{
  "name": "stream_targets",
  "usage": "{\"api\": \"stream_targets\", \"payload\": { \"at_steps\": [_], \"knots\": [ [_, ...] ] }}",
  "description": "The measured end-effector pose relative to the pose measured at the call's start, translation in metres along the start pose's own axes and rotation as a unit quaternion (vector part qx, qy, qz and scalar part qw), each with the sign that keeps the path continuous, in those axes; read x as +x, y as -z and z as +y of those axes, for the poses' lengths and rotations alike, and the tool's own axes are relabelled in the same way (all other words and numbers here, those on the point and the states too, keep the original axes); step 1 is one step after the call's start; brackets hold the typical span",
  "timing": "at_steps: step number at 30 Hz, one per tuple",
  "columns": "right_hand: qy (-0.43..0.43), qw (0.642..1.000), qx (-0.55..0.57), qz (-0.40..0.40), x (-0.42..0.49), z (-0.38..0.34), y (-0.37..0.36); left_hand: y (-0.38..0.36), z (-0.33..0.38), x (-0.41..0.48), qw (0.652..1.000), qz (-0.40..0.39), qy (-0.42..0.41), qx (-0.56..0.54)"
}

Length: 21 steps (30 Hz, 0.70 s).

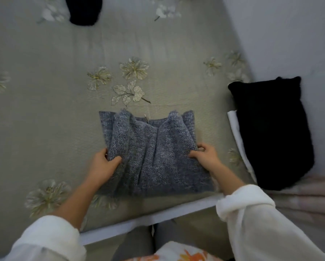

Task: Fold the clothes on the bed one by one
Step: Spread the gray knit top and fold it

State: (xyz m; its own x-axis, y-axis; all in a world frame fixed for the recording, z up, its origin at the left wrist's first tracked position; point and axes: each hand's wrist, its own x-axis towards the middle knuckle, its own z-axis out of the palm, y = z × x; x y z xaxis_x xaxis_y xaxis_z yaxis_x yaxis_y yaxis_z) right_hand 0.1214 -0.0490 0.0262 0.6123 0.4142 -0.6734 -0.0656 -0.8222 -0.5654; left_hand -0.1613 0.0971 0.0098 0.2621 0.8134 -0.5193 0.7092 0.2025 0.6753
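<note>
A grey-blue knitted garment (152, 153) lies partly folded on the bed near its front edge, both side flaps turned inward. My left hand (103, 164) grips the garment's left folded edge, thumb on top of the knit. My right hand (205, 155) pinches the right folded edge about halfway down. A black garment (270, 132) lies folded at the bed's right side on top of a white one (237, 132). Another dark garment (84, 10) lies at the far top of the bed.
The bed (54, 110) has a pale green cover with flower embroidery. Its white front edge (148, 219) runs across below the garment. A light wall (289, 34) stands at the right. Striped pink fabric (308, 200) sits at the lower right.
</note>
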Motion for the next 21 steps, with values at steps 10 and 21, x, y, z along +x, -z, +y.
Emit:
{"api": "stream_targets", "payload": {
  "at_steps": [10, 21],
  "knots": [
    [0.004, 0.988, 0.096, 0.119, -0.084, 0.038, 0.110, -0.040, 0.122, -0.023, 0.977, -0.092, -0.173, 0.089],
    [0.013, 0.939, 0.286, 0.189, -0.108, 0.093, 0.239, -0.167, 0.302, -0.034, 0.923, -0.069, -0.325, 0.193]
  ]
}}
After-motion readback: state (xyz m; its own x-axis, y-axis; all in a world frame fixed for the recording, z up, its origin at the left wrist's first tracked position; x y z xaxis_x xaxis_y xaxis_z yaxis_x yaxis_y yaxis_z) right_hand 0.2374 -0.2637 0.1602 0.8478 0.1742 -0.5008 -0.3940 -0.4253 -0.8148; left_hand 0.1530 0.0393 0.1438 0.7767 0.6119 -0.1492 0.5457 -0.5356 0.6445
